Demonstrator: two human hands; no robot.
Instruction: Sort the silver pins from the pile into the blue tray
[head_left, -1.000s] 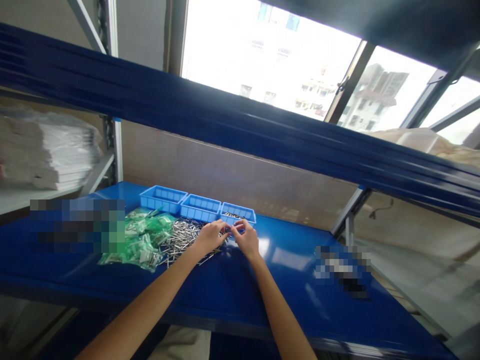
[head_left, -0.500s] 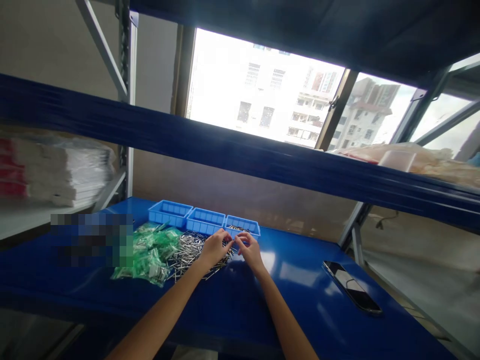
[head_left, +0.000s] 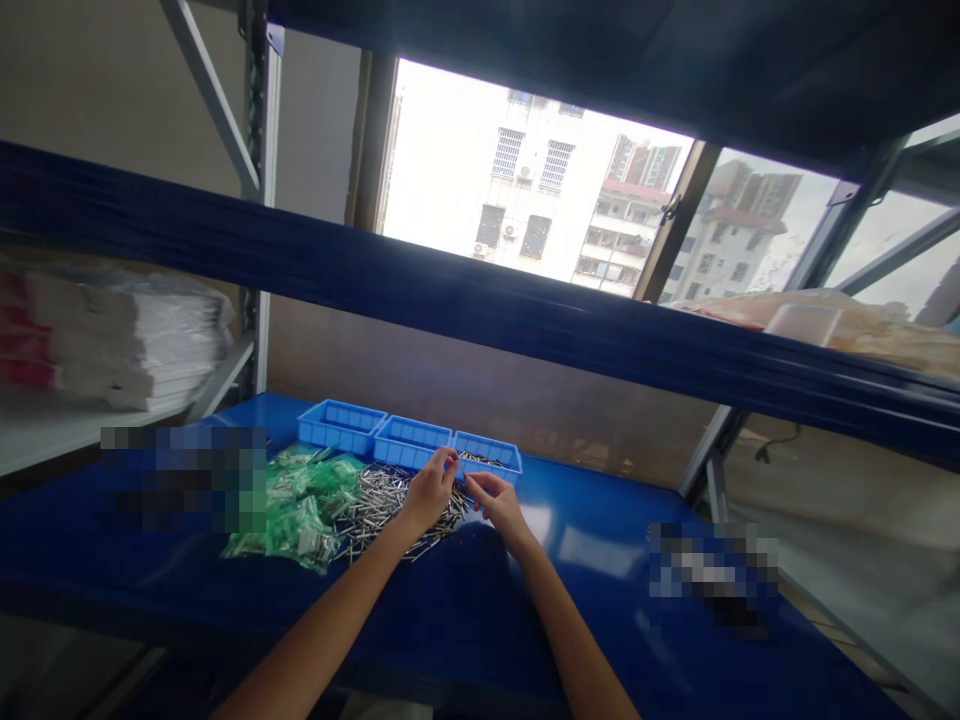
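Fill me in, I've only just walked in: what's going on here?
At a glossy blue table, a person's bare left hand and right hand are close together by the right end of a loose pile of thin silvery metal rods; anything pinched is too small to make out. Behind stand three rectangular blue plastic bins, the right-hand one holding small metal pieces. Translucent green plastic bags lie left of the pile.

Too small to tell whether my left fingers (head_left: 447, 458) or right fingers (head_left: 480, 484) hold anything. My left hand covers some metal rods (head_left: 379, 500). Pixel blocks mask two patches on the bench (head_left: 465, 610). Both forearms (head_left: 330, 620) run off the bottom; wrapped stack (head_left: 176, 340) blurry, cut off left.
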